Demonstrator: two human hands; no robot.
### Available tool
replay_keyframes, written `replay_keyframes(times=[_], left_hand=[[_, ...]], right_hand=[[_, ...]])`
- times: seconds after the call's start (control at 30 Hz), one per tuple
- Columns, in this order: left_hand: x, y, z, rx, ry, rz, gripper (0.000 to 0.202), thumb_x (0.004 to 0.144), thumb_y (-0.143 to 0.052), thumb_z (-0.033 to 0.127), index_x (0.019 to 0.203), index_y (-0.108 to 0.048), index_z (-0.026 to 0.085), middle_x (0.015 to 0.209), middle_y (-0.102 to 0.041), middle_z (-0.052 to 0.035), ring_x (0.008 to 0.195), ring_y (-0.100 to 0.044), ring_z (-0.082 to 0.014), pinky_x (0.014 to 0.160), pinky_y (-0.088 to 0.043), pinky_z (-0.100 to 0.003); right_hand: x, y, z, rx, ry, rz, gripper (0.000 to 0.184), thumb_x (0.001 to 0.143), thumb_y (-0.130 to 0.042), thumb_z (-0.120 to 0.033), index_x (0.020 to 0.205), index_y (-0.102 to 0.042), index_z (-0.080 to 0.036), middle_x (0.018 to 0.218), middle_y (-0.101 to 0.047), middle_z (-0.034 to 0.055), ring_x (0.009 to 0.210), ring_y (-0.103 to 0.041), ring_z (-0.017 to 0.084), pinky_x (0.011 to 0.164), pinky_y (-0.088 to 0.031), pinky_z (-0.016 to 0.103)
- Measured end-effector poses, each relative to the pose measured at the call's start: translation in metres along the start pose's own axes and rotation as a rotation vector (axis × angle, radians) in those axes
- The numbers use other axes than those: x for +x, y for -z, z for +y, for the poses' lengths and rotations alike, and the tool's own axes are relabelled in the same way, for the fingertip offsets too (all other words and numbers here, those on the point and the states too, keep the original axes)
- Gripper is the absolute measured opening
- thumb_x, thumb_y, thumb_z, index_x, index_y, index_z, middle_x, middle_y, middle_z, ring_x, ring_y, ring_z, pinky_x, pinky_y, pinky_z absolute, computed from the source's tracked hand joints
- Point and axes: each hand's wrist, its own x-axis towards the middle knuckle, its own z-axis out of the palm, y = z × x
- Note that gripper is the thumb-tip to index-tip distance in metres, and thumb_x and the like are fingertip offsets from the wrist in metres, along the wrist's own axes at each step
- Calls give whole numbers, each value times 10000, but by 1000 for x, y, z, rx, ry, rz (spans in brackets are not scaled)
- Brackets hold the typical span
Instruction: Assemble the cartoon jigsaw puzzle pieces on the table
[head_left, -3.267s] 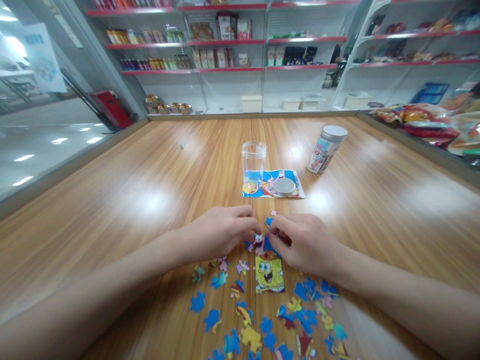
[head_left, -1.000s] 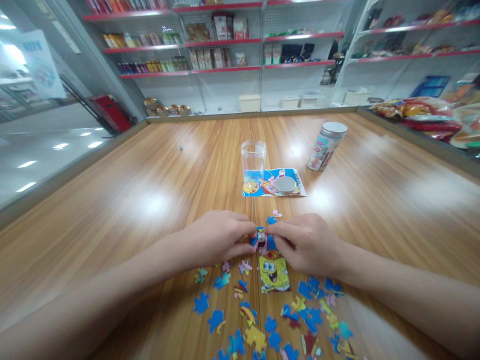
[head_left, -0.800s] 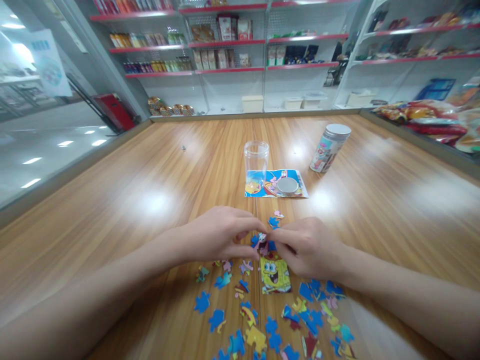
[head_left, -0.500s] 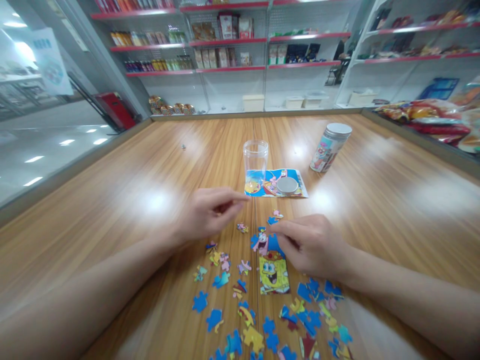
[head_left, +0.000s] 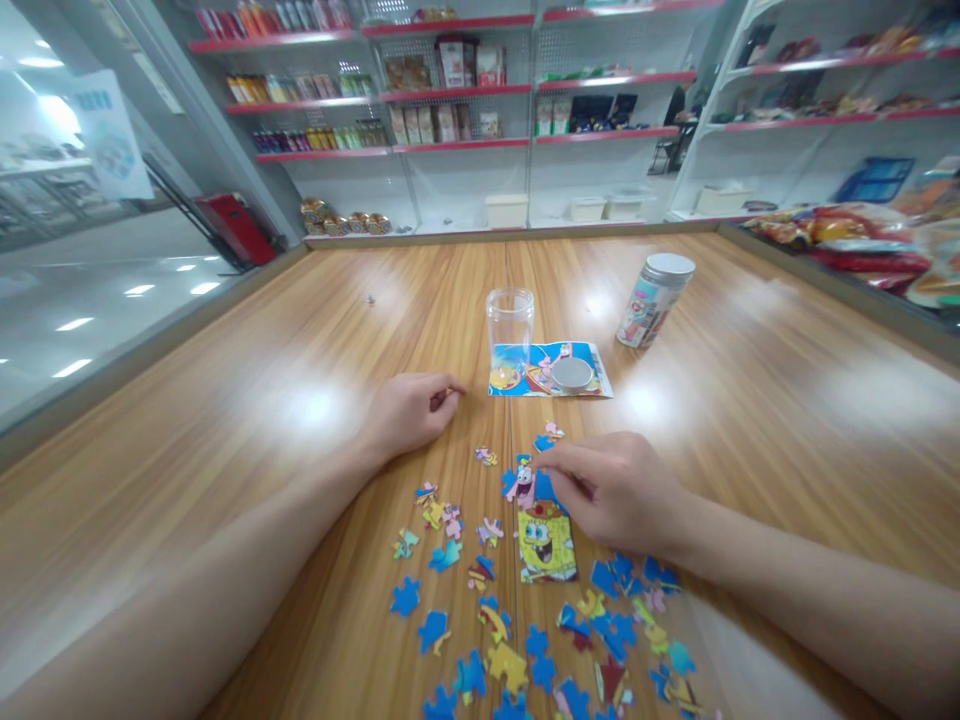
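A partly joined jigsaw puzzle point(head_left: 546, 550) lies in front of me, with a yellow square cartoon face and a pink figure above it. My right hand point(head_left: 611, 490) is closed at its upper right, the index fingertip on a blue puzzle piece point(head_left: 523, 460) at the top edge; the thumb tip is hidden. To the left, my left hand point(head_left: 411, 412) rests on the wood with its fingers curled and nothing visible in them. Loose puzzle pieces point(head_left: 508, 665), mostly blue, yellow and pink, are scattered nearer to me and left of the joined part.
Beyond the hands, a clear plastic jar point(head_left: 511, 325) and a silver lid point(head_left: 571, 374) stand on a printed picture sheet point(head_left: 540, 388). A capped canister point(head_left: 652, 305) is at the right. Stocked shelves point(head_left: 457, 90) line the back, and packaged goods point(head_left: 855, 235) lie past the table's right edge.
My left hand has drawn back to the left, away from the picture sheet, and settled on the table. The right hand stays at the puzzle's top edge.
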Motion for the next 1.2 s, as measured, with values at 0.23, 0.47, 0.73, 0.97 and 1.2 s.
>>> replay_keyframes(times=[0.23,0.47,0.73,0.97,1.2], left_hand=[[-10,9,15,-65,-242,-192,193,923,-587,279,1029,-727,200,830,-680,-21,676,-591,-102,640,-445,-225],[-10,14,25,-138,-344,-325,190,941,-592,293,1016,-735,193,811,-657,-29,658,-565,-98,625,-438,-226],[-9,12,29,-170,-330,-318,176,930,-583,270,939,-731,174,803,-671,-38,661,-574,-104,628,-441,-226],[-7,11,27,-218,-296,-335,164,907,-591,242,945,-732,169,799,-676,-34,666,-571,-104,631,-436,-225],[-5,19,27,-347,-194,-406,189,897,-623,306,953,-719,153,674,-584,6,572,-477,-84,552,-377,-208]], right_hand=[[-1,1,2,7,31,-59,202,908,-555,-204,985,-741,-187,698,-693,12,602,-627,116,561,-379,253],[-1,-1,3,53,44,-148,197,966,-564,-278,1054,-735,-235,807,-751,4,702,-698,128,615,-442,245],[-3,-1,7,33,54,-118,203,949,-602,-249,1075,-760,-266,847,-769,-3,695,-716,128,596,-456,234],[-3,0,5,27,41,-101,199,959,-593,-271,1041,-772,-240,833,-772,13,675,-720,142,569,-451,240],[-2,1,4,42,19,-147,203,963,-587,-268,1046,-771,-242,822,-768,14,710,-729,143,623,-495,235]])
